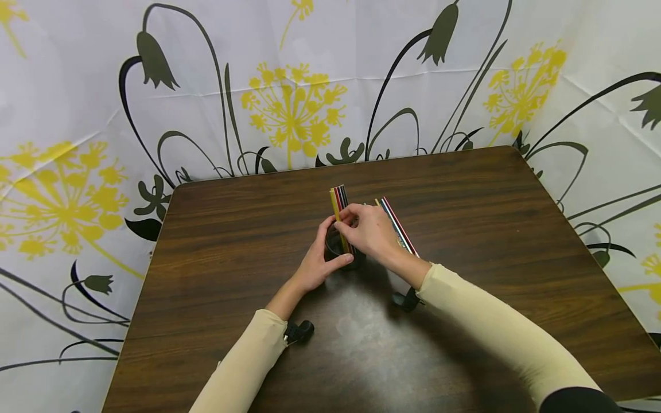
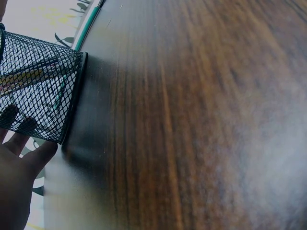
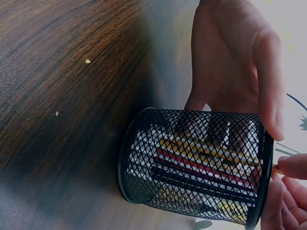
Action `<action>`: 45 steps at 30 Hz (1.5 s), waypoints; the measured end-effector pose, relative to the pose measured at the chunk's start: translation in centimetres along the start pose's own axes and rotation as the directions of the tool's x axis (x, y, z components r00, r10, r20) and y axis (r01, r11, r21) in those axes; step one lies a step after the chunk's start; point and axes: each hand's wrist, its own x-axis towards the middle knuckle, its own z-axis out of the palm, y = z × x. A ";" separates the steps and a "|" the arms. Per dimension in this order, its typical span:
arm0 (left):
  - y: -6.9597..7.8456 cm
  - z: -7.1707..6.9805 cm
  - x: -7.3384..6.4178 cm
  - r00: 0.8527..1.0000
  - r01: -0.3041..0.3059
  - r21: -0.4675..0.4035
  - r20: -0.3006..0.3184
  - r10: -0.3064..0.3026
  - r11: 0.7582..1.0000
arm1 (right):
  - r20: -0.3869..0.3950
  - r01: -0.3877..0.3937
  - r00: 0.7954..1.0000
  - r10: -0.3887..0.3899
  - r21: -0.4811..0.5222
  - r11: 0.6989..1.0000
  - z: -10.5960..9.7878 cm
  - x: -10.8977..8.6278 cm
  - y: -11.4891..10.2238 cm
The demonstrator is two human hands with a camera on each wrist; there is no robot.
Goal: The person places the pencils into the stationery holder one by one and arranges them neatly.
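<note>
A black wire-mesh pencil cup (image 3: 192, 163) stands upright on the table. My left hand (image 1: 315, 263) curls round its side, with the thumb near the rim; in the left wrist view its fingers lie against the mesh (image 2: 41, 91). Several pencils (image 1: 338, 197), yellow, red and dark, rise out of the cup, and their lower parts show through the mesh. My right hand (image 1: 373, 230) is over the rim and pinches a yellow pencil (image 3: 275, 168) between thumb and fingers. The right palm hides part of the cup in the head view.
More pencils (image 1: 399, 225), red, white, blue and yellow among them, lie on the table behind the right hand, partly covered by it. A teal pencil (image 2: 87, 28) lies past the cup's base. The brown wood-grain table (image 1: 232, 258) ends at a flowered curtain (image 1: 310, 46).
</note>
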 end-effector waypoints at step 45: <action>0.5 -0.3 0.2 1.000 0.006 0.004 -0.010 -0.006 1.000 | -0.151 -0.043 0.986 0.072 0.189 0.981 -2.5 1.4 1.7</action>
